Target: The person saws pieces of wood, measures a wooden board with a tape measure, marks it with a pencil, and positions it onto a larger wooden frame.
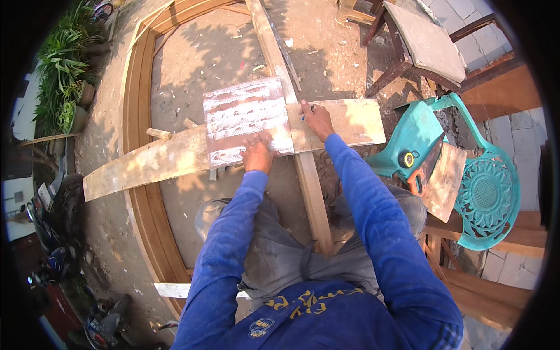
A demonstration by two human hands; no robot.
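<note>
A square brown board (248,111) streaked with white lies across a long wooden plank (151,160). My left hand (259,154) rests on the board's near part, its fingers spread and pressing flat. At the board's right edge, my right hand (318,123) is closed around a slim dark pen (303,117), its tip down near the plank. The plank's right part (361,119) reaches out beyond that hand. Underneath, a wooden beam (314,204) runs from between my knees toward the far side.
Stacked wooden frame pieces (143,116) stand at the left. On my right is a green plastic chair (417,131) bearing a yellow-black tape measure (406,158), an orange-handled saw (416,181) and a wood piece (446,184). A cushioned chair (426,41) stands farther back. Motorbikes (55,216) line the left side.
</note>
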